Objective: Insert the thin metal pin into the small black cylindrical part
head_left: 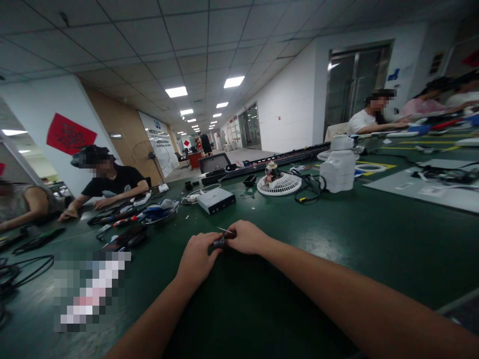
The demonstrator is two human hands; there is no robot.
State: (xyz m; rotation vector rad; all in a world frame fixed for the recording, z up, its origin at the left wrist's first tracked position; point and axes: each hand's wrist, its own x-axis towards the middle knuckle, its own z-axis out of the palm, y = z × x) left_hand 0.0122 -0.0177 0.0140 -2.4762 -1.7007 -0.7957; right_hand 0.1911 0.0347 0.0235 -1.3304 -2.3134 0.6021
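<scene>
Over the green tabletop (262,319), my left hand (198,254) is closed round a small dark cylindrical part (218,243). Close beside it, my right hand (247,238) pinches a thin metal rod-like tool (225,231), whose bare end points left above the part. The exact kind of either thing is too small to make out, and fingers hide some of both. Just beyond my hands lies a flat silver-and-black box like a disc drive (216,200).
A round white fan grille with a motor (279,183), black cables (312,187) and a white housing (339,167) stand at the back right. Tools, a blue cloth-like bundle (159,210) and cables lie left. A person (112,179) sits at the left; others sit far right.
</scene>
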